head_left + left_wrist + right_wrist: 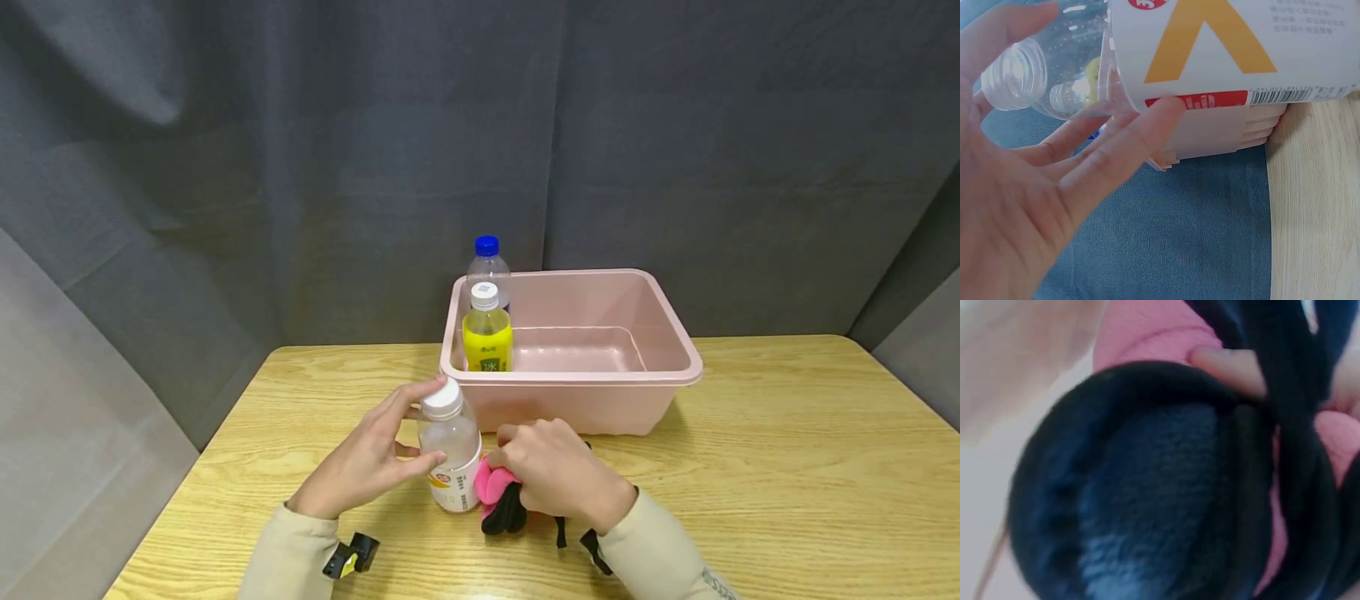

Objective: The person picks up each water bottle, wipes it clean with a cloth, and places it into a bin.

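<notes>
My left hand spreads its thumb and fingers round the upper part of a clear plastic bottle. The bottle has a white cap and a white label with an orange mark. One fingertip touches its cap, and in the left wrist view another lies against the label. Beside the bottle, my right hand grips a pink-and-black padded fabric bundle with black straps. Its black padded part fills much of the right wrist view. The hand hides part of the bundle, so its exact kind is unclear.
Behind the hands stands a pink plastic bin. Inside, at its left end, are a yellow-labelled bottle with a white cap and a clear bottle with a blue cap. A dark curtain hangs behind the wooden table.
</notes>
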`<control>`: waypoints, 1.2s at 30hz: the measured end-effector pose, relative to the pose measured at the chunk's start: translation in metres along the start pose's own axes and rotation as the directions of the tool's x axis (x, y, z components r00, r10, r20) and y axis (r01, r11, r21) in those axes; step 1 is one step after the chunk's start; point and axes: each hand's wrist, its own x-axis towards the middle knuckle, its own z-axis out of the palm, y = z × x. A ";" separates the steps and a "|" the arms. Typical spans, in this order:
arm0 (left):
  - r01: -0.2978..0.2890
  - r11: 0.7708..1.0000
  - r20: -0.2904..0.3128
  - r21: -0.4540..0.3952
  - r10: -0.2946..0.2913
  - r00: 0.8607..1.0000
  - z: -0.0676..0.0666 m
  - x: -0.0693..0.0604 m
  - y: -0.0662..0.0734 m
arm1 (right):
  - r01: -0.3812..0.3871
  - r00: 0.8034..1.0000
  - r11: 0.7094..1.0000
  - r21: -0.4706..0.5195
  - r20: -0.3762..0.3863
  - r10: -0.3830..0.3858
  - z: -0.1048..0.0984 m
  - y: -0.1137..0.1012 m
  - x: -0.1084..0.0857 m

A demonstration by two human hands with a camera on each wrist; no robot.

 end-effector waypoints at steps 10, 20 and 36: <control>-0.003 1.000 -0.003 -0.012 0.003 1.000 -0.001 0.000 0.000 | -0.010 0.907 0.996 0.085 -0.418 0.045 -0.031 0.000 0.000; -0.035 0.999 -0.015 -0.016 0.035 0.999 0.000 -0.001 -0.001 | 0.006 0.802 0.993 0.120 -0.594 0.067 -0.034 -0.002 0.001; -0.021 1.000 -0.007 -0.005 0.021 1.000 0.000 0.000 -0.001 | -0.018 0.897 1.000 0.008 -0.442 0.019 -0.034 -0.006 0.000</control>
